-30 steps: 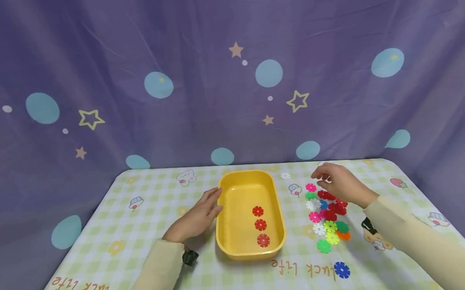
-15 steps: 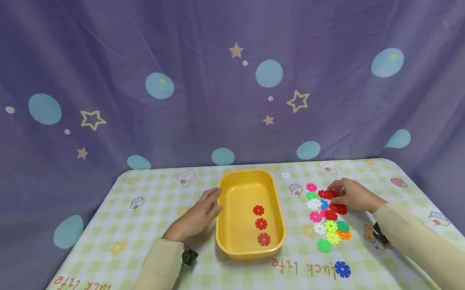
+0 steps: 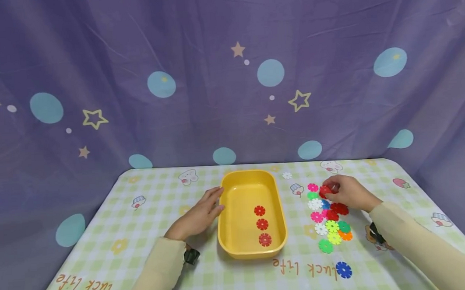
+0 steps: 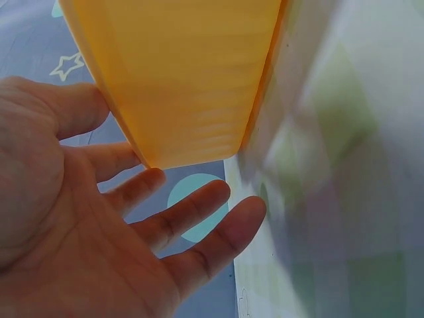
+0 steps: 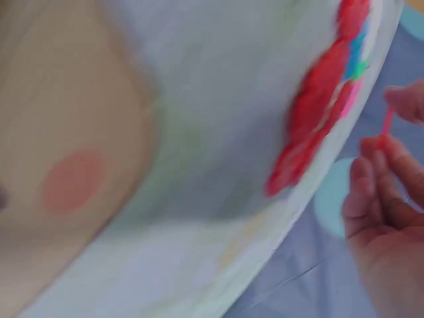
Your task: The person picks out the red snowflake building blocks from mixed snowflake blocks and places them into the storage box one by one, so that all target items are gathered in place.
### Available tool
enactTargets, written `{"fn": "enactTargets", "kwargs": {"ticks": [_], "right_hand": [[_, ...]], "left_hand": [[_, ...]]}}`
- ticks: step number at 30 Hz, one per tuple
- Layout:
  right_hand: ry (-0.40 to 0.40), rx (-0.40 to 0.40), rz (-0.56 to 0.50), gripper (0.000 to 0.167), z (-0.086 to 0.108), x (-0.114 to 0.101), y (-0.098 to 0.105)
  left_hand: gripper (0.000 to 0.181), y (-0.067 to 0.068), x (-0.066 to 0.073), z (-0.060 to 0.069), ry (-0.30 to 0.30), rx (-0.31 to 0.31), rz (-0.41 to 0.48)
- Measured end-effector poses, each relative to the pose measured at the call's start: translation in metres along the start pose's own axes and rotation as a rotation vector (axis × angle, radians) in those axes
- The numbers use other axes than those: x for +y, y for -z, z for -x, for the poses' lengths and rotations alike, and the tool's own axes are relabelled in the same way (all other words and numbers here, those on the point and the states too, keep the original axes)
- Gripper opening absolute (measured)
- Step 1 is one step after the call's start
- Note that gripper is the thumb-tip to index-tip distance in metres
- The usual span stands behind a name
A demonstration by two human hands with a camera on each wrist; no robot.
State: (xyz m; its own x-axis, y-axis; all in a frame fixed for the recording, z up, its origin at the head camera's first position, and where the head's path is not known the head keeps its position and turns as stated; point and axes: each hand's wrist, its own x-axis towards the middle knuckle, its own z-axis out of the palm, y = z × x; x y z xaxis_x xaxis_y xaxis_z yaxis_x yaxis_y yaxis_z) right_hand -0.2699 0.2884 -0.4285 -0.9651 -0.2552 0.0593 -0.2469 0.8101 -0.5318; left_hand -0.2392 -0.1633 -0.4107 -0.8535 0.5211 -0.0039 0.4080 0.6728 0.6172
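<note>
My right hand pinches a red flower disc between thumb and fingers, above the far end of the disc pile; the right wrist view shows the disc edge-on in the fingertips of the hand. My left hand rests its fingers on the left rim of the yellow tray. In the left wrist view, the thumb and some fingertips of that hand touch the tray's edge, the other fingers spread. Inside the tray, three red discs lie in a column.
Red discs, white, pink, green, yellow, orange and blue ones lie right of the tray. A dark blue disc lies nearer the front edge, a small white one by the tray's far right corner. A patterned curtain hangs behind the table.
My right hand came down onto the red discs, then lifted one slightly and moved it a little left. The left hand has stayed at the tray's rim.
</note>
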Motion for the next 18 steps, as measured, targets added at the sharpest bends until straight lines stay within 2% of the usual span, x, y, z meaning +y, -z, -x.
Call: {"fn": "enactTargets", "kwargs": {"ticks": [5,8,14,16,18], "right_hand": [[0.22,0.098,-0.006,0.033,-0.002,-0.038,-0.003],[0.354,0.116,-0.012,0.034,-0.005,-0.068,-0.006],[0.579,0.05,0.002,0.032,-0.016,-0.118,-0.02],[0.617,0.001,0.027,0.032,-0.023,-0.129,-0.027],[0.621,-0.058,0.05,0.031,-0.03,-0.137,-0.033]], "left_hand": [[0.057,0.0,0.0,0.0,0.005,0.008,-0.017],[0.057,0.0,-0.001,0.0,0.003,0.008,-0.018],[0.058,0.001,0.001,0.001,-0.001,0.007,-0.022],[0.058,0.001,0.001,0.001,0.002,0.006,-0.026],[0.058,0.0,0.002,0.0,-0.001,0.005,-0.021]]}}
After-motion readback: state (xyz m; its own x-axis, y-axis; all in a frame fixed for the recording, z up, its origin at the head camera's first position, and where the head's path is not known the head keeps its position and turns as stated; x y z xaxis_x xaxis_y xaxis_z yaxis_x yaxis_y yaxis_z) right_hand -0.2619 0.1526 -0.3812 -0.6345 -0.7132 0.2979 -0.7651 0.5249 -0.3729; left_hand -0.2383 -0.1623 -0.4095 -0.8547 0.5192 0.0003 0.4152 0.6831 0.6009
